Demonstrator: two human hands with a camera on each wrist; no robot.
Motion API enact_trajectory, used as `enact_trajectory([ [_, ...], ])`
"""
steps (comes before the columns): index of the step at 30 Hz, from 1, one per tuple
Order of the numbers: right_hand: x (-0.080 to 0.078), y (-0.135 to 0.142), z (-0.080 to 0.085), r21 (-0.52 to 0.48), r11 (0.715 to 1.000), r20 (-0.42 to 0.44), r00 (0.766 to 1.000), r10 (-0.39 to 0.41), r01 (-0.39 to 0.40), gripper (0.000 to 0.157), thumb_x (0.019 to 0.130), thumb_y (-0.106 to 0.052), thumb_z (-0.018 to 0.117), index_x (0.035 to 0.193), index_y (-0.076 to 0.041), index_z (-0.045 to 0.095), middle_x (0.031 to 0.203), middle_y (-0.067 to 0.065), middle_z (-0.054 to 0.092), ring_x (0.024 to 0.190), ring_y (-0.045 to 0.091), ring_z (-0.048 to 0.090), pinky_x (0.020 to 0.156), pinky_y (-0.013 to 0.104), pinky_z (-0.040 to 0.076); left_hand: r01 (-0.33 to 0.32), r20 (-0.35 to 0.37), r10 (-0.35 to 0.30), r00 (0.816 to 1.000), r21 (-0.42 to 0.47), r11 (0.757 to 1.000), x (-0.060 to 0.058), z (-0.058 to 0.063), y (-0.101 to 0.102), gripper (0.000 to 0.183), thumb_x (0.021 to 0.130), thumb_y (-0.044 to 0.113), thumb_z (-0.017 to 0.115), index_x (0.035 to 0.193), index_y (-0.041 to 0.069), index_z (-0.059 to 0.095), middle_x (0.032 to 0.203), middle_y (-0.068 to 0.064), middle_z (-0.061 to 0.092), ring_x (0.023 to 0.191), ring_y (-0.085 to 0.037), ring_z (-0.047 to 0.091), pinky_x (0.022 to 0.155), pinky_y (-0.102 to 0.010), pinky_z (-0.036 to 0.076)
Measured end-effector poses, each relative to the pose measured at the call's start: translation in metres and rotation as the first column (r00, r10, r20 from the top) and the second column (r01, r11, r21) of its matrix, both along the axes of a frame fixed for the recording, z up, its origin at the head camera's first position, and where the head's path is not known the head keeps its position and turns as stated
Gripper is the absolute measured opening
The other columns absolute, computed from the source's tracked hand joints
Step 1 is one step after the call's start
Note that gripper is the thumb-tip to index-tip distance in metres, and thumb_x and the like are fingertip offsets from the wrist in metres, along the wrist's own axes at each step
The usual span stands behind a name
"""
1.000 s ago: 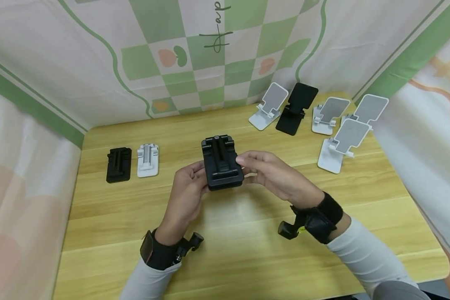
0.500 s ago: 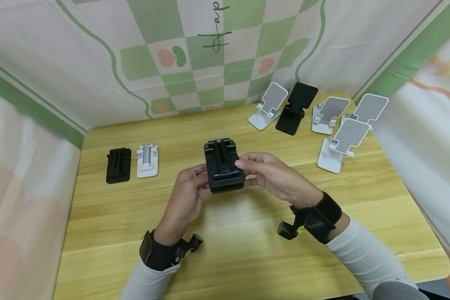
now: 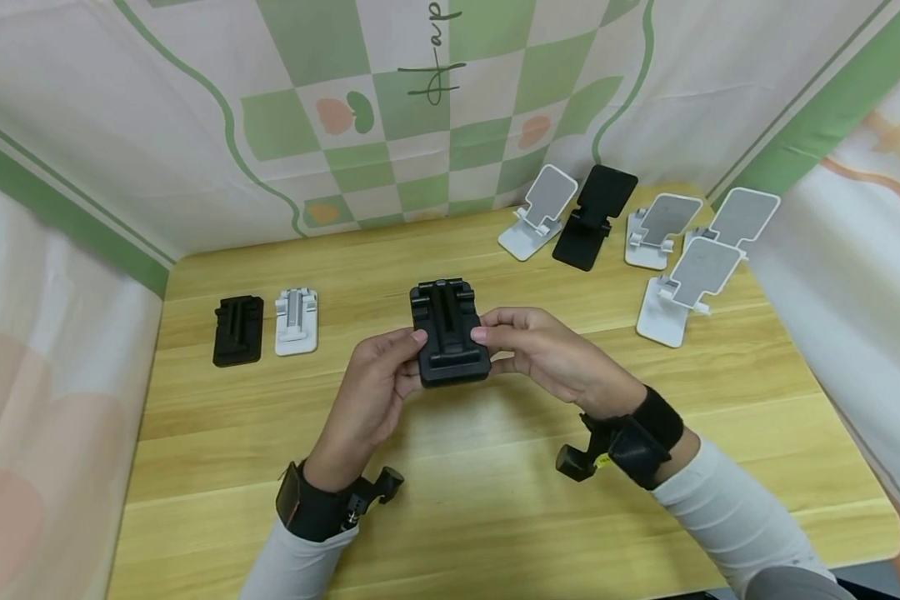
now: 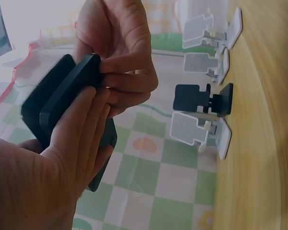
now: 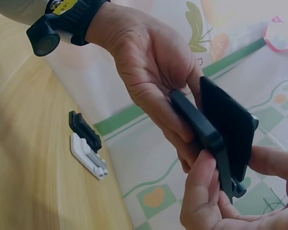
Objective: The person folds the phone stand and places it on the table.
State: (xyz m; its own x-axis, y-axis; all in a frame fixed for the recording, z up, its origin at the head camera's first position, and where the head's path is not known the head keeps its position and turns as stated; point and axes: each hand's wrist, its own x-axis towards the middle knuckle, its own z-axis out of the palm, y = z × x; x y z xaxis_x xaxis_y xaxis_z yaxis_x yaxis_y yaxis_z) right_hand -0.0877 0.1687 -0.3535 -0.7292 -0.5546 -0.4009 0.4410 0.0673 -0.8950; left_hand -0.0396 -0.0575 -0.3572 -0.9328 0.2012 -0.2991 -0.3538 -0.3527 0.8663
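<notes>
Both hands hold a black folding phone stand [image 3: 450, 337] above the middle of the table. My left hand [image 3: 371, 392] grips its left edge, thumb on the top face and fingers beneath. On the opposite edge, my right hand [image 3: 547, 350] pinches it the same way. From above the stand looks folded flat, its hinge arm and lip facing up. In the left wrist view the fingers [image 4: 81, 120] lie straight along the underside. A gap shows between the stand's two plates in the right wrist view, the base [image 5: 201, 122] and upper plate [image 5: 228, 127].
On the wooden table [image 3: 495, 517], a folded black stand [image 3: 237, 331] and a folded white stand [image 3: 296, 322] lie at left. Several unfolded stands stand back right, including a black one [image 3: 594, 218] and a white one [image 3: 682, 292]. A patterned curtain [image 3: 420, 158] hangs behind the table.
The black phone stand has shifted slightly right and toward the person. My left thumb has come up onto its top face. The right hand has barely moved.
</notes>
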Motion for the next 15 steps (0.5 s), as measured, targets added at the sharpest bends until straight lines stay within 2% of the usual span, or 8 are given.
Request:
enact_trajectory([
  [4, 0.0010, 0.0001, -0.0032, 0.001, 1.000, -0.016, 1.000, -0.009, 0.009, 0.033, 0.105, -0.014, 0.055, 0.128, 0.009, 0.052, 0.114, 0.008, 0.066, 0.097, 0.015, 0.068, 0.091, 0.032, 0.059, 0.021, -0.004, -0.021, 1.000, -0.031, 0.999, 0.0007, -0.0011, -0.0006, 0.041, 0.109, 0.009, 0.044, 0.143, -0.014, 0.046, 0.134, -0.033, 0.061, 0.097, -0.016, 0.077, 0.090, -0.030, 0.059],
  [9, 0.0025, 0.0002, -0.0049, 0.014, 1.000, -0.025, 1.000, -0.017, 0.017, 0.033, 0.104, -0.013, 0.056, 0.128, 0.008, 0.051, 0.113, 0.008, 0.066, 0.096, 0.016, 0.067, 0.090, 0.031, 0.059, 0.037, -0.001, -0.037, 0.999, -0.068, 0.997, 0.0006, -0.0026, -0.0020, 0.040, 0.110, 0.010, 0.044, 0.143, -0.013, 0.047, 0.134, -0.031, 0.062, 0.098, -0.017, 0.077, 0.090, -0.030, 0.059],
  [11, 0.0032, -0.0004, -0.0056, 0.019, 1.000, -0.029, 0.999, -0.013, 0.013, 0.035, 0.104, -0.014, 0.056, 0.130, 0.009, 0.050, 0.114, 0.009, 0.065, 0.096, 0.017, 0.067, 0.090, 0.031, 0.059, 0.044, -0.008, -0.046, 0.999, -0.144, 0.989, 0.0001, -0.0022, -0.0029, 0.039, 0.109, 0.012, 0.046, 0.141, -0.010, 0.050, 0.130, -0.028, 0.065, 0.099, -0.017, 0.076, 0.089, -0.030, 0.060],
  [12, 0.0038, -0.0010, -0.0060, 0.025, 1.000, -0.032, 0.999, -0.012, 0.013, 0.035, 0.104, -0.014, 0.057, 0.130, 0.009, 0.050, 0.115, 0.010, 0.065, 0.096, 0.017, 0.068, 0.090, 0.031, 0.059, 0.046, -0.025, -0.053, 0.998, -0.224, 0.973, -0.0004, -0.0016, -0.0033, 0.040, 0.109, 0.015, 0.047, 0.141, -0.008, 0.053, 0.127, -0.024, 0.068, 0.098, -0.016, 0.075, 0.088, -0.030, 0.061],
  [13, 0.0044, -0.0018, -0.0065, 0.030, 0.999, -0.036, 0.999, -0.013, 0.014, 0.036, 0.104, -0.014, 0.057, 0.130, 0.009, 0.050, 0.116, 0.011, 0.065, 0.096, 0.017, 0.068, 0.090, 0.031, 0.060, 0.046, -0.046, -0.063, 0.997, -0.317, 0.947, -0.0008, -0.0008, -0.0037, 0.041, 0.109, 0.019, 0.049, 0.140, -0.006, 0.054, 0.122, -0.021, 0.071, 0.097, -0.016, 0.075, 0.086, -0.032, 0.062],
  [14, 0.0051, -0.0028, -0.0073, 0.037, 0.999, -0.041, 0.999, -0.014, 0.015, 0.036, 0.104, -0.014, 0.057, 0.130, 0.009, 0.050, 0.116, 0.012, 0.065, 0.096, 0.018, 0.069, 0.090, 0.030, 0.060, 0.039, -0.071, -0.076, 0.995, -0.414, 0.909, -0.0010, 0.0001, -0.0042, 0.042, 0.108, 0.023, 0.051, 0.141, -0.004, 0.056, 0.119, -0.017, 0.073, 0.095, -0.017, 0.074, 0.083, -0.033, 0.063],
  [15, 0.0061, -0.0041, -0.0082, 0.041, 0.999, -0.043, 0.999, -0.017, 0.018, 0.036, 0.104, -0.014, 0.057, 0.130, 0.009, 0.050, 0.117, 0.014, 0.064, 0.097, 0.018, 0.069, 0.090, 0.030, 0.060, 0.023, -0.093, -0.082, 0.992, -0.509, 0.861, -0.0010, 0.0019, -0.0043, 0.044, 0.107, 0.026, 0.053, 0.141, -0.002, 0.057, 0.117, -0.014, 0.074, 0.095, -0.016, 0.073, 0.081, -0.034, 0.062],
])
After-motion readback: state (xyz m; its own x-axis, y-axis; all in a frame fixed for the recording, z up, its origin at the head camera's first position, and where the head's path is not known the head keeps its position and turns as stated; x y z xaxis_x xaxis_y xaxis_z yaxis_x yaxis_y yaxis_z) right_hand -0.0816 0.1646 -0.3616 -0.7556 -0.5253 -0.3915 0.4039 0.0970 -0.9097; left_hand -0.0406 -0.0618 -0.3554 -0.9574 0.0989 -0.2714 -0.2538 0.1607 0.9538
